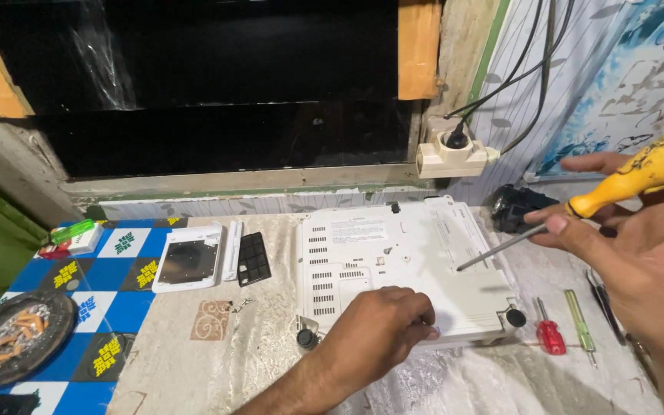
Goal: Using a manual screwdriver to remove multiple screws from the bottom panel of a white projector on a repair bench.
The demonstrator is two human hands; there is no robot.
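Left hand [378,323] flat on white laptop underside [401,261], covering front edge; right hand [639,253] gripping yellow screwdriver [624,180], handle end cropped.

A small white cigarette pack [80,240] with a red patch lies at the left edge of the frame on the blue chequered cloth, a green lighter resting across its top. In the centre, the white upturned device [401,265] carries a pale rectangular label [357,230] near its upper edge, printed in fine grey lines. The cloth [128,265] itself bears repeated square emblems [65,274] in yellow on black and white on blue. No screens show.
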